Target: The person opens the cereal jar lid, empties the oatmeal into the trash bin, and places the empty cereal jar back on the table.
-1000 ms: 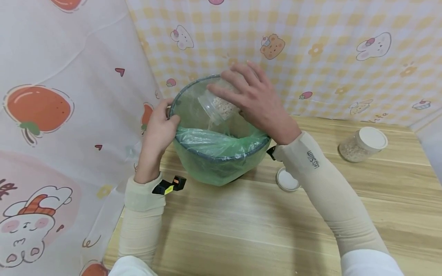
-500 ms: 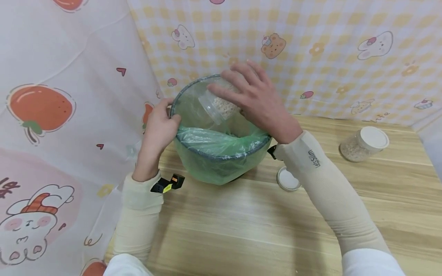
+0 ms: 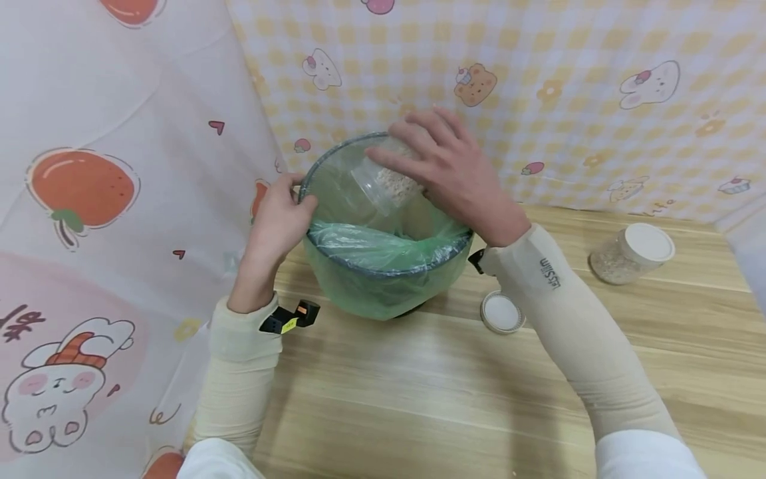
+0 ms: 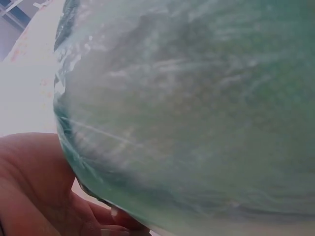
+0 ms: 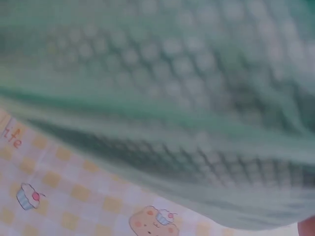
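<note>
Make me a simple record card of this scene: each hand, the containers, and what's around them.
Left hand: grips the rim of the bin
Right hand: holds a tilted jar at the bin's opening
Tilted jar's contents: pale flakes
Bin lining: green bag, folded over the rim
Round lid: lying on the table
Second jar: on the table, white lid on
Backdrop: checked cloth with cartoon prints

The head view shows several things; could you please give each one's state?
Bin, upright
Green bag, open, lining the bin
Left hand, gripping the bin
Right hand, gripping tilted jar
Tilted jar, lid off, flakes inside
Table jar, standing, lid on
Loose lid, lying on table
</note>
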The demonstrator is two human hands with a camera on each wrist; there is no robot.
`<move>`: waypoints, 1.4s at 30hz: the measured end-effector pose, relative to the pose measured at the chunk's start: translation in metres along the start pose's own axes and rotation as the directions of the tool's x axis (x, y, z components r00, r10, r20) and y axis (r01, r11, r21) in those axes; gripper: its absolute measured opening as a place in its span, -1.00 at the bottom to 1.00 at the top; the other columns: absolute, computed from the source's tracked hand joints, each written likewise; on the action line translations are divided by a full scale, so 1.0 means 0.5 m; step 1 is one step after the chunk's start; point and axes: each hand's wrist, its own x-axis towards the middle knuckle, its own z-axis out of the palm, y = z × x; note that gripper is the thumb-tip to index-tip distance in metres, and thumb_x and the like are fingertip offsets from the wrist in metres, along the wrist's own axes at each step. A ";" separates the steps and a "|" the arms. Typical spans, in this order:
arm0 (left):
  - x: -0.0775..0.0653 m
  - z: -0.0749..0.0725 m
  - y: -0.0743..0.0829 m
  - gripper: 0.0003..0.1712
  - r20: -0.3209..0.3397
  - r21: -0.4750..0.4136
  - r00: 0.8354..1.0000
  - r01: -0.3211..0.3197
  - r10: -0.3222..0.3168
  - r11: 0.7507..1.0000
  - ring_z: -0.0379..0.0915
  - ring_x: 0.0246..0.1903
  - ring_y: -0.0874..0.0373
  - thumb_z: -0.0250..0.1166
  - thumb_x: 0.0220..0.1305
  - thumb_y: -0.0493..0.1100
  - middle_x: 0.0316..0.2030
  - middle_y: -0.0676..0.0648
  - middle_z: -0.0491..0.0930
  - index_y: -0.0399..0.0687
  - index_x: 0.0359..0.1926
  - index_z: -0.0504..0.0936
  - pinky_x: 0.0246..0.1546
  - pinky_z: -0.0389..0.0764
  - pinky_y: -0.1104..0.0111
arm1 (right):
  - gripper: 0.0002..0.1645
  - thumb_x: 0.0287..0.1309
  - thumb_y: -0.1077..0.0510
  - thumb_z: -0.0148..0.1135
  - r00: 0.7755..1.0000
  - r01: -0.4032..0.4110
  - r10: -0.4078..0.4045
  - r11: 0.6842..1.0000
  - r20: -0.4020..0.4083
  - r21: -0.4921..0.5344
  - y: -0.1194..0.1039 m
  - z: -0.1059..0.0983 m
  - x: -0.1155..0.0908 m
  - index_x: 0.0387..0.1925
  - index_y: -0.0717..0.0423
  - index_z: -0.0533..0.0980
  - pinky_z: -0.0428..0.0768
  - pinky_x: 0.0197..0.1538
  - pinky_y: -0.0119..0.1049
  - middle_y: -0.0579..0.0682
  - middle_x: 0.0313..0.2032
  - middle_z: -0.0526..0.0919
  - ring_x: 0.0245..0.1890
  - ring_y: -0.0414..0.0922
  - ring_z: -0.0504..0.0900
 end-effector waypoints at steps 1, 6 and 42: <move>0.000 0.000 0.000 -0.49 0.000 0.005 1.000 -0.001 0.001 1.000 0.22 -0.58 0.10 -0.03 0.35 -0.25 -0.40 -0.15 0.37 -0.30 0.29 0.31 -0.53 0.33 0.30 | -0.26 0.11 0.47 0.14 1.000 0.008 -0.008 1.000 -0.004 -0.018 0.002 -0.001 0.001 0.23 -0.22 0.38 0.11 0.29 0.08 0.10 0.15 0.41 0.21 0.14 0.30; -0.001 -0.003 0.001 -0.48 0.012 0.034 1.000 -0.003 0.003 0.999 0.24 -0.49 0.05 -0.06 0.35 -0.27 -0.35 -0.18 0.37 -0.30 0.32 0.28 -0.47 0.33 0.28 | -0.34 0.18 0.44 0.08 0.999 0.033 -0.033 0.997 -0.009 -0.076 0.008 -0.005 0.005 0.20 -0.24 0.40 0.14 0.28 0.08 0.10 0.13 0.42 0.20 0.13 0.31; -0.011 -0.010 0.012 -0.46 0.045 0.053 0.999 0.007 -0.010 0.999 0.36 -0.36 -0.01 -0.06 0.39 -0.26 -0.21 -0.24 0.43 -0.25 0.37 0.19 -0.38 0.41 0.26 | -0.28 0.18 0.44 0.10 0.990 0.057 -0.042 0.993 0.137 -0.107 0.015 -0.023 -0.011 0.27 -0.24 0.34 0.01 0.35 0.04 0.11 0.21 0.36 0.24 0.12 0.24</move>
